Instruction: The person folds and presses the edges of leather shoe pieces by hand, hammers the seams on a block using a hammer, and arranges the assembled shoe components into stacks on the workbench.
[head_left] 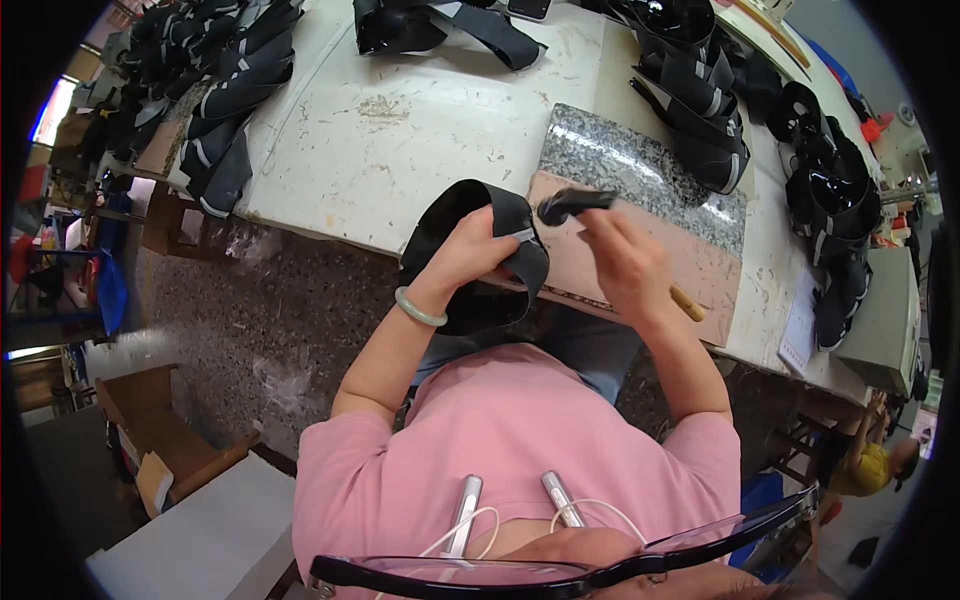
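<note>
My left hand (474, 243) is closed on a black leather boot upper (440, 222), which curves round in an open loop at the table's near edge. The thumb lies on top, beside a short pale strip on the seam. My right hand (625, 262) grips a hammer (565, 206); its dark head is slightly blurred, and the end of its wooden handle (687, 303) shows past the wrist. The hammer head hangs just right of the upper, over a pinkish board (690, 270). Whether it touches the upper or the board, I cannot tell.
A speckled stone slab (610, 150) lies behind the board on the white table (350, 150). Piles of black uppers line the left (225, 110) and right (700, 110) sides; more lie at the back (450, 25). A white notepad (798, 320) lies at the right edge.
</note>
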